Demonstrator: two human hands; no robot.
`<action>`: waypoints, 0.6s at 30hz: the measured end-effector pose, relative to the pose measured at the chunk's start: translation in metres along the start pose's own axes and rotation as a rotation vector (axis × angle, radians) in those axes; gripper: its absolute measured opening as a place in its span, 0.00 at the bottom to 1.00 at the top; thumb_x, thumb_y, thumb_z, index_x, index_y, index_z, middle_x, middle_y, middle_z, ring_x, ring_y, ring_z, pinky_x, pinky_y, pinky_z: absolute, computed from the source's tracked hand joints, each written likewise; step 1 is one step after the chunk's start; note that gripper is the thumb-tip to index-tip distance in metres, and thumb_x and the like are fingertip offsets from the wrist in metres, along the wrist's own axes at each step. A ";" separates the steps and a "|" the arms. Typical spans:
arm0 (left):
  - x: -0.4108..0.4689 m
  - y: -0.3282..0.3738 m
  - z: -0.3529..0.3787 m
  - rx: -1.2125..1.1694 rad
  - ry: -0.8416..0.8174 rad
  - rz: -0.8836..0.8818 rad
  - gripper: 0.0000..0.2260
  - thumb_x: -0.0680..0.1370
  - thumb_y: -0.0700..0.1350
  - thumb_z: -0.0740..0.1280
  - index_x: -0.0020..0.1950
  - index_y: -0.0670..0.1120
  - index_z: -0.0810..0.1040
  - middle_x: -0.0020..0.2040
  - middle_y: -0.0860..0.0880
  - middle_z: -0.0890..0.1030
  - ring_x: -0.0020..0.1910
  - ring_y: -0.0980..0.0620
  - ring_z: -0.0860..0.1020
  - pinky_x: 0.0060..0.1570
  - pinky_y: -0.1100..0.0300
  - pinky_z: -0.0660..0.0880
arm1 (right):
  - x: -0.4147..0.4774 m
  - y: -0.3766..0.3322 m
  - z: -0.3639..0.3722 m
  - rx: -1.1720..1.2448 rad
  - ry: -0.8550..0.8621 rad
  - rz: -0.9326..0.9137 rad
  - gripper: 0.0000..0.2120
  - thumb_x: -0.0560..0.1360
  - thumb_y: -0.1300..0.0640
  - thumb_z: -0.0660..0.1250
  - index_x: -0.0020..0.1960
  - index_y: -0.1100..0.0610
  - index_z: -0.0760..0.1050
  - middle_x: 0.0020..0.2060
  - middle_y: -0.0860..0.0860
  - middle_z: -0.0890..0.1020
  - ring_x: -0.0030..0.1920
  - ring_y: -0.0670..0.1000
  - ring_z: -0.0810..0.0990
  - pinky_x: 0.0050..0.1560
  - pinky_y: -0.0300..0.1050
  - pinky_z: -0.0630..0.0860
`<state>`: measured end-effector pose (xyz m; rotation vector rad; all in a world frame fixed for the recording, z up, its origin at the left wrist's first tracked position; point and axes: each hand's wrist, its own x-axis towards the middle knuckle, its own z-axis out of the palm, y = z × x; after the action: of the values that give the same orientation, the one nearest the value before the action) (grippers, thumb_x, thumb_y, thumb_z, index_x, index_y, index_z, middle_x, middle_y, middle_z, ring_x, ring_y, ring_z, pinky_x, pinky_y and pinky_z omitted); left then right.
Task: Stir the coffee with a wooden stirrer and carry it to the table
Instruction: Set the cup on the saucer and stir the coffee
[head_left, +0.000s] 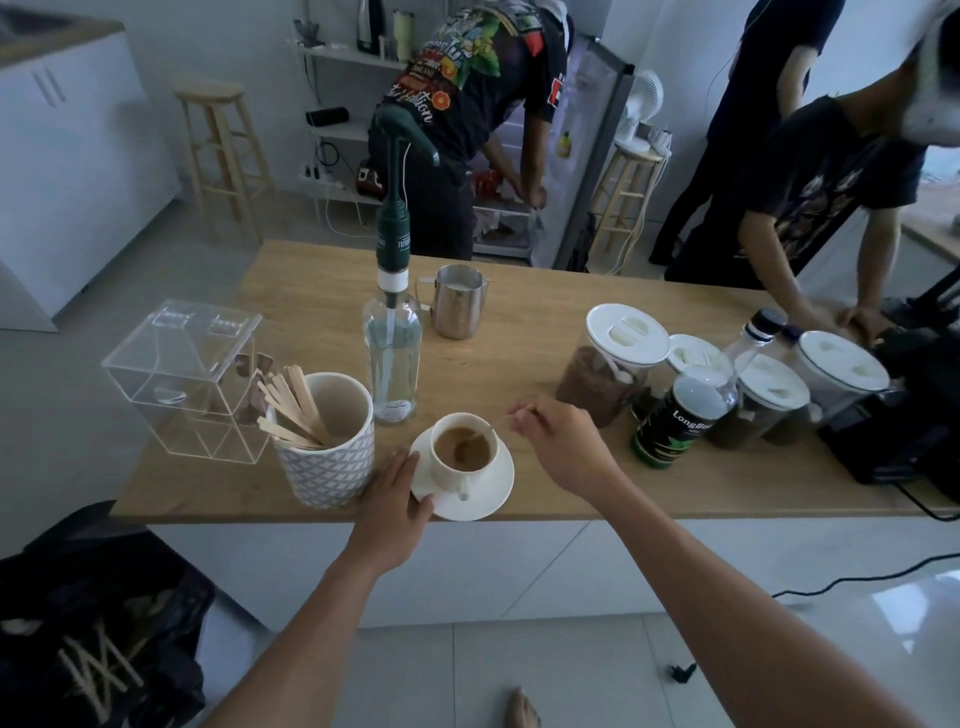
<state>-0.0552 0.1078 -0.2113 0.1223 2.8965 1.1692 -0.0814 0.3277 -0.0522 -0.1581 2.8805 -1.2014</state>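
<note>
A white cup of milky coffee (460, 452) stands on a white saucer (493, 491) near the front edge of the wooden counter (530, 322). My right hand (561, 441) pinches the top of a wooden stirrer (480, 435), whose lower end dips into the coffee. My left hand (397, 493) rests flat on the counter with its fingers touching the saucer's left rim. A patterned mug (332, 457) holding several wooden stirrers stands just left of the saucer.
Behind the cup stand a clear pump bottle (392, 358) and a steel milk jug (460, 301). A clear acrylic box (187, 379) sits at the left. Lidded jars (613, 364) and bottles crowd the right. Two people stand beyond the counter, one leaning on it at right.
</note>
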 end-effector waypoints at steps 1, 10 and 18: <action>0.000 0.000 0.000 0.000 -0.001 -0.001 0.27 0.81 0.49 0.63 0.78 0.45 0.59 0.79 0.46 0.60 0.79 0.46 0.56 0.77 0.47 0.54 | -0.002 -0.002 -0.001 -0.002 -0.051 -0.012 0.12 0.80 0.57 0.60 0.52 0.55 0.83 0.41 0.41 0.85 0.48 0.46 0.83 0.52 0.42 0.77; 0.000 0.002 -0.002 0.002 -0.010 -0.013 0.28 0.81 0.49 0.62 0.78 0.44 0.59 0.80 0.45 0.59 0.79 0.46 0.55 0.77 0.49 0.53 | -0.008 0.000 -0.001 0.023 -0.033 0.009 0.12 0.81 0.57 0.60 0.55 0.55 0.82 0.47 0.47 0.87 0.50 0.49 0.84 0.57 0.49 0.78; -0.001 0.004 -0.004 -0.014 -0.013 -0.012 0.28 0.80 0.48 0.63 0.78 0.44 0.59 0.79 0.45 0.60 0.79 0.46 0.56 0.77 0.49 0.53 | -0.010 0.004 -0.008 -0.019 0.005 0.030 0.14 0.80 0.55 0.59 0.48 0.57 0.82 0.41 0.52 0.86 0.46 0.55 0.84 0.51 0.52 0.80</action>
<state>-0.0542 0.1077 -0.2058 0.1113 2.8734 1.1825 -0.0725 0.3374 -0.0497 -0.1111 2.8886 -1.1720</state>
